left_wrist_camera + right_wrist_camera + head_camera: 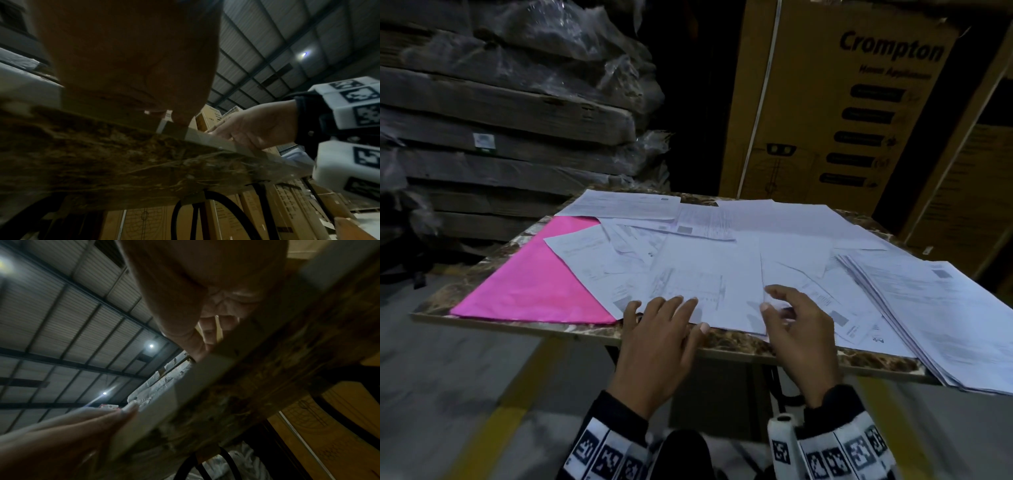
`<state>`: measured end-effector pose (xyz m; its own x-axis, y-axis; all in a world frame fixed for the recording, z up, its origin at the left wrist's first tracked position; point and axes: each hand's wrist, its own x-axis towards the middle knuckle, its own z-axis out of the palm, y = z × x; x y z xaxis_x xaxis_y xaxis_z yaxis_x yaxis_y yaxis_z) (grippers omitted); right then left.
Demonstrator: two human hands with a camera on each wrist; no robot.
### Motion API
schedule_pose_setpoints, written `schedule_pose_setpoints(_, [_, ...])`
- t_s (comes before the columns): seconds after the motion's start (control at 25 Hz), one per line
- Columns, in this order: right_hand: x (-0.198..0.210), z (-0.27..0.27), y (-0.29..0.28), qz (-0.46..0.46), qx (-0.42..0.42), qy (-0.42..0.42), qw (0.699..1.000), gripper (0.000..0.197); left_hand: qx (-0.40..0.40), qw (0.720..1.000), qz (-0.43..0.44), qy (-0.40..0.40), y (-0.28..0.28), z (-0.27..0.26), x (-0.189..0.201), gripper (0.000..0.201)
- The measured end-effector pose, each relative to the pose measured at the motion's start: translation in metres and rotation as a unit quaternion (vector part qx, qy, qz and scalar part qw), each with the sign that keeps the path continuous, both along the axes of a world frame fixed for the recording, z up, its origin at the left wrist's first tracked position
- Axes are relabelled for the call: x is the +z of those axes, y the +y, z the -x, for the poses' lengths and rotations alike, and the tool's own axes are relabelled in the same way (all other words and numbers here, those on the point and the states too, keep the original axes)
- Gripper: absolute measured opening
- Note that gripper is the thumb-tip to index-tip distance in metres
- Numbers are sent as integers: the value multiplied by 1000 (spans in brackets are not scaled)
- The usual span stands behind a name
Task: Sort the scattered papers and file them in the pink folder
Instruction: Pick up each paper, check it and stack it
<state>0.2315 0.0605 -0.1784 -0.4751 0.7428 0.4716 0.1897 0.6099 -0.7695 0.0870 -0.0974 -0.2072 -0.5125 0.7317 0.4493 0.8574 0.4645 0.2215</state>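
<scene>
Pink folder: the pink folder (534,277) lies flat in the lower left part of the head view, on the left half of the counter (517,323), its right side covered by sheets.
Papers: loose white papers (709,253) lie scattered and overlapping across the middle of the head view, from the folder's right edge toward the right; some reach the counter's far edge.
Stack: a thicker stack of papers (945,315) sits at the right edge of the head view, its near corner hanging past the counter's front edge.
Left hand: the left hand (659,337) is at lower centre of the head view, palm down, its fingers (671,306) straight and slightly spread, lying on the near edge of a printed sheet at the counter's front edge; it holds nothing. In the right wrist view it appears at lower left (68,431), fingers stretched out flat.
Right hand: the right hand (803,329) is just right of the left one, over the papers; its fingers (779,294) are bent and loosely curled above a sheet. Whether they pinch that sheet I cannot tell. In the left wrist view it shows at centre right (257,125), fingertips down at the counter's edge.
Counter: brown marbled top with a pale rim.
Sleeves: dark cuffs with white blocks bearing black square markers (859,452) on both wrists.
Surroundings: a brown cardboard box (835,102) printed "Crompton" at upper right; plastic-wrapped flat stacks (517,102) at upper left; grey floor with a yellow stripe (496,421) at lower left.
</scene>
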Motion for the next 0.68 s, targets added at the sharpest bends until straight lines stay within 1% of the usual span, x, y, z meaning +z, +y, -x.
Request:
schedule_pose_setpoints(0.12, [-5,-32,-28,29,-21,-6,999,26,-39,998,-48,8,-19,-15,-17,52])
schedule_pose_setpoints(0.2, [-11,-50,-43,55,-28,1,998,25,-50,993,-93,45,-28,-20,-29,43])
schedule_pose_setpoints(0.28, [-19,-59,-54,101,-22,4,995,27,-46,983,-158,80,-33,-24,-38,30])
schedule_pose_setpoints(0.36, [-28,-64,-59,144,-5,1,990,34,-40,975,-200,87,-37,-31,-44,27])
schedule_pose_setpoints(0.4, [-31,-65,-61,165,17,12,986,40,-37,973,-212,86,-39,-35,-45,26])
schedule_pose_setpoints(0.48, [-35,-65,-65,219,64,51,972,50,-37,973,-212,84,-43,-44,-48,23])
schedule_pose_setpoints(0.52, [-34,-65,-67,232,81,62,967,51,-41,974,-207,83,-44,-48,-49,22])
schedule_pose_setpoints(0.6, [-32,-65,-72,207,83,53,973,46,-57,976,-193,79,-49,-55,-50,19])
schedule_pose_setpoints(0.64, [-32,-65,-74,199,77,47,976,42,-65,978,-186,67,-52,-58,-49,22])
schedule_pose_setpoints(0.68, [-33,-64,-76,204,74,50,975,39,-68,979,-183,49,-56,-59,-48,32])
